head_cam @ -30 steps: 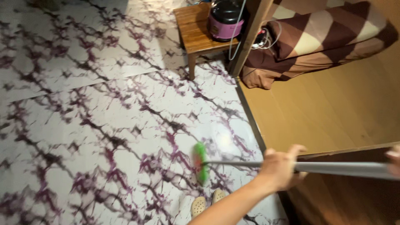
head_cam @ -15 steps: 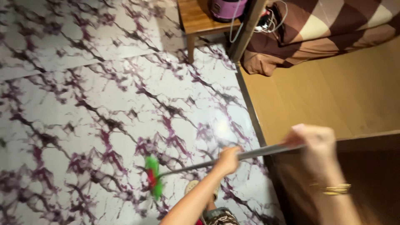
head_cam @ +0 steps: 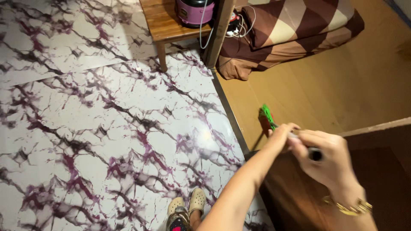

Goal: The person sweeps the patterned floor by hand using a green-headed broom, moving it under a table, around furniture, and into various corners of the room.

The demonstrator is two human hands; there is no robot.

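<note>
Broom [head_cam: 267, 118] gripped by both hands over the wooden floor [head_cam: 342, 85].

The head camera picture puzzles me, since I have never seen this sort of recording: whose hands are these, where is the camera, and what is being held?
The camera sits on a person's head and looks down, so both bare hands are that person's own. The left hand and the right hand, which wears a gold bracelet, grip the grey handle of a broom. Its green and red head is over the tan wood-look floor, just past the metal strip that ends the white and purple marble-pattern floor. Below are the person's feet in pale clogs. At the top stand a wooden stool with a purple cooker on it, a tangle of cables and a brown checked blanket.
</note>
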